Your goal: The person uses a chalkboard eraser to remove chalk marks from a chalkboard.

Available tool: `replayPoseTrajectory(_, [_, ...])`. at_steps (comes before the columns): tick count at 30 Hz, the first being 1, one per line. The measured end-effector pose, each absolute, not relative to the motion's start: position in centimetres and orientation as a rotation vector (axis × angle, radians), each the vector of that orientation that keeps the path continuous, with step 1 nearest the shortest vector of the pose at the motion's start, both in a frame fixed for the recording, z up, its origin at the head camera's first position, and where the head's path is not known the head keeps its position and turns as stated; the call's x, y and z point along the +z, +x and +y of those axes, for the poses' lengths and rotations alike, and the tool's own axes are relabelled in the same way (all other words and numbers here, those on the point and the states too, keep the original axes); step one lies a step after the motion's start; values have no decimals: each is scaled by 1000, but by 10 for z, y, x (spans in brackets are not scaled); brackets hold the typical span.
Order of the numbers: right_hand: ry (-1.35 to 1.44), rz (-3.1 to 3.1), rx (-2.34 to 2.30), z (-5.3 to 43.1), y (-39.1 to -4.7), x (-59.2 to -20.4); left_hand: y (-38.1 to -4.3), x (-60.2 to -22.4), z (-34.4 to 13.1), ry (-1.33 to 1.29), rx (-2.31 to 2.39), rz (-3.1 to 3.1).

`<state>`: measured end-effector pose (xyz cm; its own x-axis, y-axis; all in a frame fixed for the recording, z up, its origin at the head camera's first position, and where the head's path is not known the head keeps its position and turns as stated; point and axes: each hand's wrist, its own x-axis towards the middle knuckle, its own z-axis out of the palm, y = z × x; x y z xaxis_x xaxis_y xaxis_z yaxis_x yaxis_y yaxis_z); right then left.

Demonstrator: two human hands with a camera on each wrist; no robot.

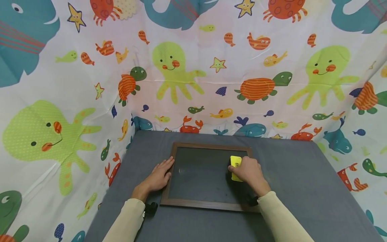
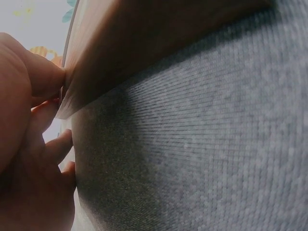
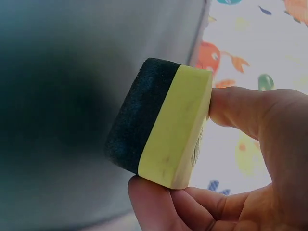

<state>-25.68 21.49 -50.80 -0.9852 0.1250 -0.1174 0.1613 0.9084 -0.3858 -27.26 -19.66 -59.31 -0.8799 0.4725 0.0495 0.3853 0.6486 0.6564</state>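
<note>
A small blackboard (image 1: 199,178) in a brown wooden frame (image 1: 205,204) lies flat on the grey cloth. My right hand (image 1: 250,172) grips a yellow board eraser (image 1: 235,164) over the board's right part. Close up in the right wrist view, the eraser (image 3: 175,125) has a dark felt side turned toward the board, with thumb and fingers pinching its yellow back. Against the left side of the frame rests my left hand (image 1: 159,175), fingers extended along the wood. In the left wrist view, the left thumb and fingers (image 2: 60,144) lie at the frame's edge.
Grey cloth (image 1: 296,181) covers the table around the board. White fabric printed with sea animals (image 1: 211,101) hangs behind and along both sides. Dark straps (image 1: 151,209) show at the wrists, below cream sleeves (image 1: 281,218).
</note>
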Motion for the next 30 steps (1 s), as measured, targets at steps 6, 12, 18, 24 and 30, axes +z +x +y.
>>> replayPoseTrajectory(6, [267,2995,-631,242,-261,-486,-271,-589,-196,689,1046,2740])
replayPoseTrajectory(12, [315,2972,-625,273,-258,-478,-268,-582,-193,605,944,2744])
replayPoseTrajectory(18, [384,2954,-627,306,-251,-487,-270,-590,-196,656,1019,2753])
replayPoseTrajectory(24, [443,2906,-619,333,-242,-501,-270,-592,-196,690,1059,2734])
replayPoseTrajectory(30, [514,2857,-577,345,-238,-511,-269,-590,-193,678,1057,2740])
